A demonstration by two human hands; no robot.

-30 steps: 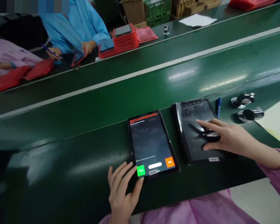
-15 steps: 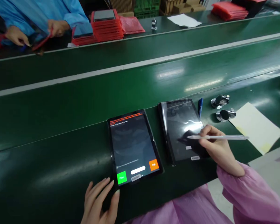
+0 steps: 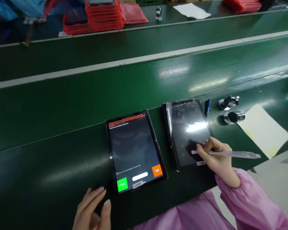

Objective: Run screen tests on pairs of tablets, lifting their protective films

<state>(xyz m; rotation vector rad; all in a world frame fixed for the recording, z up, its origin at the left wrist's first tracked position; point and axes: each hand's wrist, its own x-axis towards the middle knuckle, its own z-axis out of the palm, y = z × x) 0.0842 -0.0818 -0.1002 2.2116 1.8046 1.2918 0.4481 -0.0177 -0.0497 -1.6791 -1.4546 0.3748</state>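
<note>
My right hand (image 3: 214,156) grips a translucent white pen (image 3: 240,155) between thumb and fingers, its back end pointing right. That hand is at the lower right part of a dark tablet (image 3: 184,127) with clear film over its screen, and its fingertips are at a small white label (image 3: 194,152). A lit tablet (image 3: 135,143) lies to the left, showing red and white text, a green button (image 3: 122,184) and an orange button (image 3: 157,170). My left hand (image 3: 93,209) is near that tablet's lower left corner, fingers apart, holding nothing.
Right of the dark tablet are a blue pen (image 3: 207,108), two metal knobs (image 3: 229,102) and a pale yellow sheet (image 3: 265,129). Across the green bench are stacked red pouches (image 3: 105,17), a white sheet (image 3: 192,11) and a co-worker's blue sleeve (image 3: 28,7).
My right hand has moved slightly down and left over the dark tablet with the pen. My left hand has drawn down and left from the lit tablet. The view has tilted downward.
</note>
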